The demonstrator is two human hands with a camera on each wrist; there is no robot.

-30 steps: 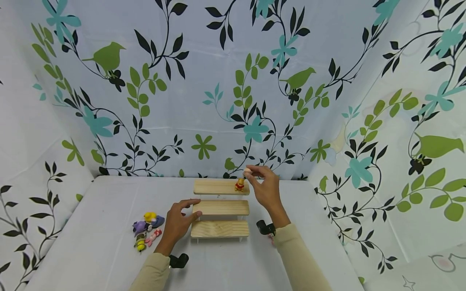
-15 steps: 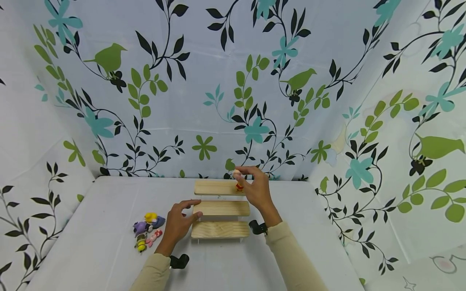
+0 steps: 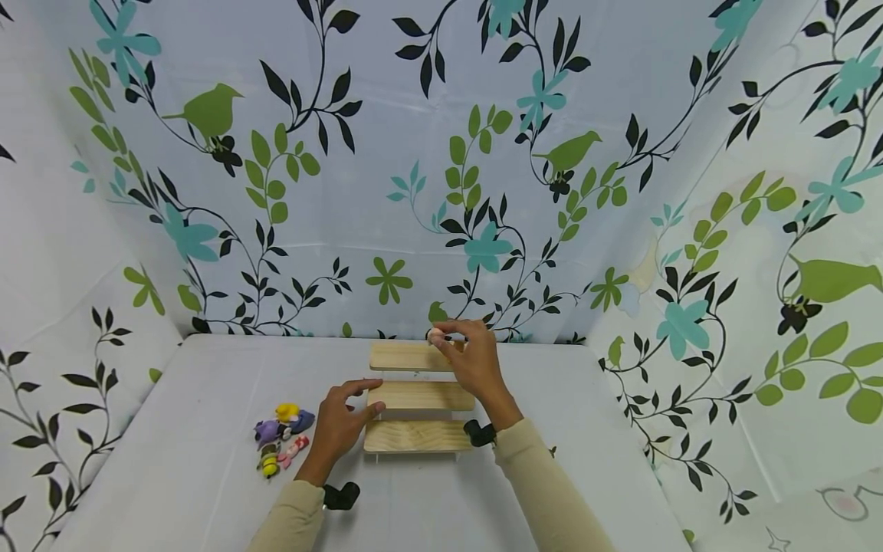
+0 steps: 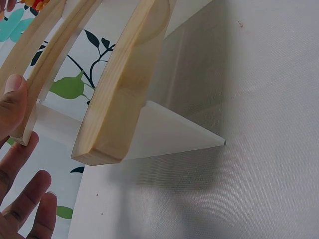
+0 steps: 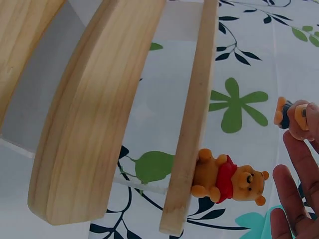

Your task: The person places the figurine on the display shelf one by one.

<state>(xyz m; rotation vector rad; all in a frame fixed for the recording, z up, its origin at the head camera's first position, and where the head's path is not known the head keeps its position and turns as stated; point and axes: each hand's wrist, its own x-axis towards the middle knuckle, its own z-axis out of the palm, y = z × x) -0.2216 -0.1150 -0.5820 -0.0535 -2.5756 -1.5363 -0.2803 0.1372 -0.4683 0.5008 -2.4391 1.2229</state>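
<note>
A three-tier wooden shelf (image 3: 424, 395) stands on the white table. My left hand (image 3: 336, 425) holds the left end of its middle tier, with the thumb (image 4: 16, 99) on the board and a finger at its end. My right hand (image 3: 474, 364) pinches a small toy figurine (image 5: 286, 115) above the top tier. Orange feet and a dark blue part of it show; the fingers hide the rest. A Winnie the Pooh figurine (image 5: 227, 177) in a red shirt stands on the top tier towards its right end, hidden behind my right hand in the head view.
Several toy figurines lie in a cluster left of the shelf, among them a purple one (image 3: 266, 432), a yellow-and-black striped one (image 3: 268, 461) and a pink one (image 3: 293, 451). A patterned cloth (image 3: 310, 230) hangs behind the table.
My right hand has moved left over the top tier with the pinched figurine, coming in front of the Pooh figurine. My left hand has stayed on the middle tier.
</note>
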